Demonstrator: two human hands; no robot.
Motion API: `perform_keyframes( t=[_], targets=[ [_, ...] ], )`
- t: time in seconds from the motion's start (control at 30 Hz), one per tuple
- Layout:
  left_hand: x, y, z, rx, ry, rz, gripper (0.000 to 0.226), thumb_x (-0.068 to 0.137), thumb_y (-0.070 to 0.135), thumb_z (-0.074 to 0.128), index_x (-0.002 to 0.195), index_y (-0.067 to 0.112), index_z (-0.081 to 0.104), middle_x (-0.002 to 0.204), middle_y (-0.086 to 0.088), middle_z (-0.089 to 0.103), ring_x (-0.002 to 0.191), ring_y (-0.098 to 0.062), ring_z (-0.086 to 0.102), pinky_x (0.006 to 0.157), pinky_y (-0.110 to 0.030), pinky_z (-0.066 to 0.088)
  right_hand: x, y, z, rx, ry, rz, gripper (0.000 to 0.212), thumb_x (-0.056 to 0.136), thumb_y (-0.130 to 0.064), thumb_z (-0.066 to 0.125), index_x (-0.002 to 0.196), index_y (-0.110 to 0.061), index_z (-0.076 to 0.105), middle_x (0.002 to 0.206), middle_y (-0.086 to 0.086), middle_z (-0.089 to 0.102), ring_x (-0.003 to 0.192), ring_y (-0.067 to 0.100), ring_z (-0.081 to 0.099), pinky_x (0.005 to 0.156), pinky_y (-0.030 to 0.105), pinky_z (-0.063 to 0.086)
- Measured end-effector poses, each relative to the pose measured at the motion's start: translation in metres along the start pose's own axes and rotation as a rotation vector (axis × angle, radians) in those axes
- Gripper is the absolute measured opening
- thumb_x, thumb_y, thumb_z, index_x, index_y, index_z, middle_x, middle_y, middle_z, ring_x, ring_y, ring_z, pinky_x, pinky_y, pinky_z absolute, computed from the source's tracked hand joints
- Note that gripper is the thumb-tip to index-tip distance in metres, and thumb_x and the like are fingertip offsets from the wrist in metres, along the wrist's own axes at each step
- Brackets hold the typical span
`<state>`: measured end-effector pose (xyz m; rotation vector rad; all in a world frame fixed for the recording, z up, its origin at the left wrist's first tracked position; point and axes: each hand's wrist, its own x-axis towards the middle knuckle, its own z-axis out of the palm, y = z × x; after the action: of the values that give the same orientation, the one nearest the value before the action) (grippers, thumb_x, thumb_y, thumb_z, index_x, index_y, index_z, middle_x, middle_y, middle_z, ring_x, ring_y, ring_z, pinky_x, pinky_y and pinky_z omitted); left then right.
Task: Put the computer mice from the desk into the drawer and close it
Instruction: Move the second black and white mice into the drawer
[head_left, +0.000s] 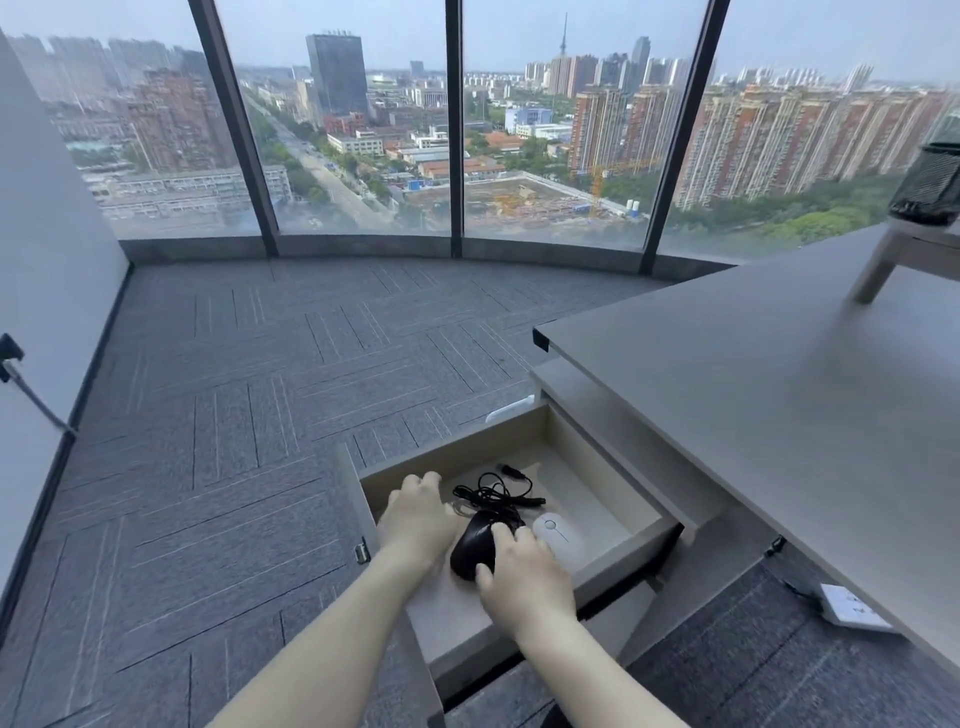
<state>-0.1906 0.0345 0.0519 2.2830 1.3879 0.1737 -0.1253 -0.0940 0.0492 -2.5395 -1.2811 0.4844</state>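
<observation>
The drawer (631, 551) under the grey desk (753, 395) stands pulled out. Inside it lie a black wired mouse (470, 548) with its coiled black cable (493, 493) and, to its right, a white mouse (558, 532). My right hand (524, 582) rests on the black mouse, fingers curled over its top and side. My left hand (418, 519) is inside the drawer just left of the black mouse, fingers bent down near the cable; whether it holds anything is hidden.
A mesh bin (930, 182) sits on a small stand (893, 254) at the desk's far right. A white power strip (852, 608) lies on the carpet under the desk. Grey carpet stretches left toward the glass windows.
</observation>
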Motion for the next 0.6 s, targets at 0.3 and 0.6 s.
perform_keyframes(
  t=[0.3,0.6],
  targets=[
    [-0.069,-0.069,-0.022,-0.585,0.250,-0.173,0.041,0.091,0.014,0.043,0.130,0.011,0.052,0.134,-0.015,0.053,0.121,-0.029,0.051,0.098,-0.040,0.041,-0.103,-0.032,0.024,0.172,0.078,-0.151,0.058,0.084,-0.070,0.042,0.118,-0.024,0.050,0.117,-0.003,0.056,0.110,0.019,0.052,0.084,0.035,0.044],
    [-0.117,-0.075,-0.003,-1.087,-0.088,-0.318,0.042,0.091,-0.002,0.034,0.118,0.024,0.054,0.097,0.011,0.062,0.094,-0.023,0.060,0.087,-0.040,0.046,-0.120,-0.023,0.053,0.156,0.067,-0.114,0.032,0.084,-0.045,0.054,0.108,-0.024,0.048,0.113,-0.001,0.057,0.105,0.022,0.053,0.082,0.037,0.049]
  ],
)
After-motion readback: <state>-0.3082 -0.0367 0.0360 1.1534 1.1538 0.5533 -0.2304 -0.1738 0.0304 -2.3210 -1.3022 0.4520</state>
